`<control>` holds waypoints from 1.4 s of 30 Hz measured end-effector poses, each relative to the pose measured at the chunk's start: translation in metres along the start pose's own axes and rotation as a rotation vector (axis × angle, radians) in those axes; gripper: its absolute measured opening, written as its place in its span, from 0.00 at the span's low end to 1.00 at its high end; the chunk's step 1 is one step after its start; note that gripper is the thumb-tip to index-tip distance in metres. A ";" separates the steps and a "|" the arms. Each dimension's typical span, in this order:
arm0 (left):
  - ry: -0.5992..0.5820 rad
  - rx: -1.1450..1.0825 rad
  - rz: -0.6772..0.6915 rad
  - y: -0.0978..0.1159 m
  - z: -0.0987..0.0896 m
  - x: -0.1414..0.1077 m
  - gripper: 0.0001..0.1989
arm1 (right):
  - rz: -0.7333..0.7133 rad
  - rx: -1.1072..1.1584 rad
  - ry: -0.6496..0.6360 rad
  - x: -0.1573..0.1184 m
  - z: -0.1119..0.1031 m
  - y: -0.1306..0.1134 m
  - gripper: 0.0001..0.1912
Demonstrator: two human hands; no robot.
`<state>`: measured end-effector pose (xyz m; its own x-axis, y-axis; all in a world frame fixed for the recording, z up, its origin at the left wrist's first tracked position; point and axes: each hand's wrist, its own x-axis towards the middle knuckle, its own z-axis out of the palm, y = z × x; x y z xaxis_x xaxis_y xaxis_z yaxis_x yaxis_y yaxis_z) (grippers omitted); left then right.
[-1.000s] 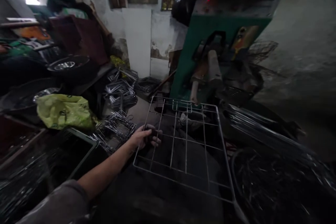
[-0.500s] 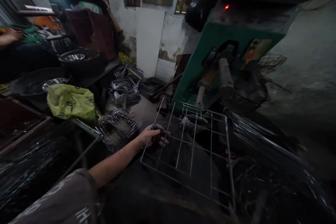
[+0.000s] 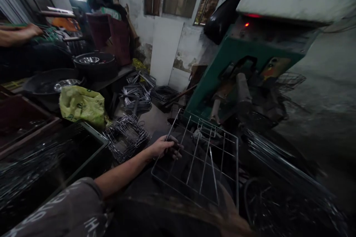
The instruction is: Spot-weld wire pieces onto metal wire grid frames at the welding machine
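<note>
A wire rack [image 3: 191, 163] of thin metal rods lies tilted in front of me, below the green machine [image 3: 208, 70]. Its left side is in my left hand [image 3: 167, 147], whose fingers curl round the edge rod. My right hand [image 3: 229, 207] is blurred at the rack's lower right. A loose metal rod [image 3: 213, 174] slants over the rack, its lower end at that hand. The right fingers are smeared and dark, but the rod's end meets them.
Stacked wire frames [image 3: 126, 137] lie on the floor at left, near a yellow-green bag [image 3: 82, 103]. Rods fill a green-edged bin [image 3: 94, 133]. More rods [image 3: 272, 155] lie at right, above a round basket [image 3: 246, 196]. Another person's hand [image 3: 30, 30] shows at far left.
My right hand has come into view at lower right with a rod that now lies across the rack. The view has shifted, and my left hand still holds the rack.
</note>
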<state>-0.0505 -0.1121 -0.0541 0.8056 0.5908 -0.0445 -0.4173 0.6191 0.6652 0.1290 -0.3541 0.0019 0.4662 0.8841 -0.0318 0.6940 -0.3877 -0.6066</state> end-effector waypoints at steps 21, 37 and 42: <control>-0.026 0.034 -0.037 0.011 0.002 -0.001 0.15 | -0.244 -0.220 -0.419 0.061 0.028 -0.001 0.37; 0.001 0.083 -0.080 0.014 0.005 0.002 0.16 | -0.525 -0.367 -0.374 0.052 0.041 0.002 0.33; -0.028 0.070 -0.080 0.016 0.006 0.004 0.15 | -0.489 -0.256 -0.367 0.053 0.035 0.010 0.31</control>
<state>-0.0513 -0.1035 -0.0393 0.8470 0.5256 -0.0796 -0.3213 0.6255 0.7110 0.1414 -0.3024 -0.0334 -0.1211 0.9879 -0.0968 0.9080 0.0709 -0.4129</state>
